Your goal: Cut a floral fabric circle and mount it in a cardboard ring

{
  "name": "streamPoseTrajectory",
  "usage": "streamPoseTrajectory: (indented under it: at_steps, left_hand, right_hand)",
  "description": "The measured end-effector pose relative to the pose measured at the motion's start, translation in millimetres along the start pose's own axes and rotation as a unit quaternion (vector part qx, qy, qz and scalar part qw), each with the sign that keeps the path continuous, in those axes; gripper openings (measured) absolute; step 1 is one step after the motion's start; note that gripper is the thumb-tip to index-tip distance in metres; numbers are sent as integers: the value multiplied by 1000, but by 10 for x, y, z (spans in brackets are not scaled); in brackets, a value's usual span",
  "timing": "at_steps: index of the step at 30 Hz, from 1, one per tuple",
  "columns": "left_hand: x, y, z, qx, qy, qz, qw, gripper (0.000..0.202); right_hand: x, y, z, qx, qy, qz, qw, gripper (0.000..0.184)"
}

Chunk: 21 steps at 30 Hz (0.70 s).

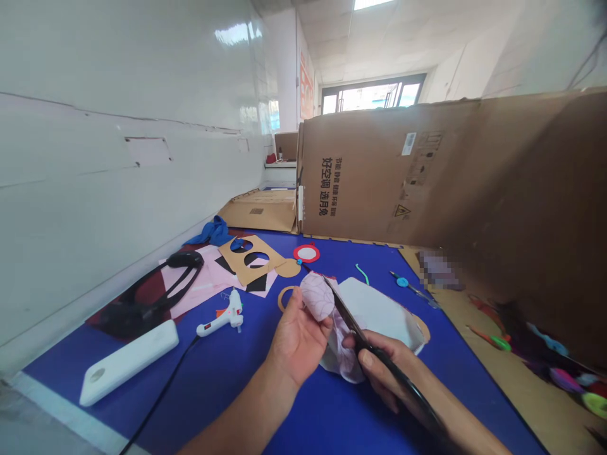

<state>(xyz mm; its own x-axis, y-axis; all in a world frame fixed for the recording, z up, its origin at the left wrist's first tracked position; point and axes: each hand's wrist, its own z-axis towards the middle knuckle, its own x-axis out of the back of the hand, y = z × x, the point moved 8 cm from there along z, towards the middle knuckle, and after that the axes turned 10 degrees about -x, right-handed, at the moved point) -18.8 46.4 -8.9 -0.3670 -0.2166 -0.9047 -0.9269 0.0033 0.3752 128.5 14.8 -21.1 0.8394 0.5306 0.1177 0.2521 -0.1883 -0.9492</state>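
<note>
Blue-topped surface [332, 253] beneath the work, and a pale pink fabric piece [315, 296] rests in the left hand [296, 338], its fingers [289, 304] curled up to steady it — the right hand [379, 366] grips long black scissors [346, 313], blades held close against the piece, above a white cloth [374, 309].

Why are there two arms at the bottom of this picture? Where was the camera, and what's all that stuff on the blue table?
A person wears this camera on their head, looking down, so you see what they see. Those arms are their own, and there is no machine. Their left hand holds a soft pale pink piece, maybe cloth. Their right hand holds black scissors. On the blue mat lie a white glue gun, a cardboard sheet with round holes and a red ring.
</note>
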Motion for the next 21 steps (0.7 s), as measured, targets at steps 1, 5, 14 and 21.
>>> streamPoseTrajectory:
  at_steps: [1, 5, 14, 21]
  left_hand:
    - [9, -13, 4, -3, -4, -3, 1000, 26]
    - [-7, -109, -9, 12, -57, 7, 998, 44]
    - [-196, 104, -76, -160, -125, 161, 966, 46]
    - [-10, 189, -35, -192, -7, 164, 968, 42]
  right_hand:
    - [-2, -12, -2, 0, 7, 1, 1000, 85]
    - [-3, -89, -33, 14, 37, 5, 999, 79]
    - [-94, 5, 58, 33, 34, 30, 998, 70]
    - [-202, 12, 101, 25, 23, 38, 999, 74]
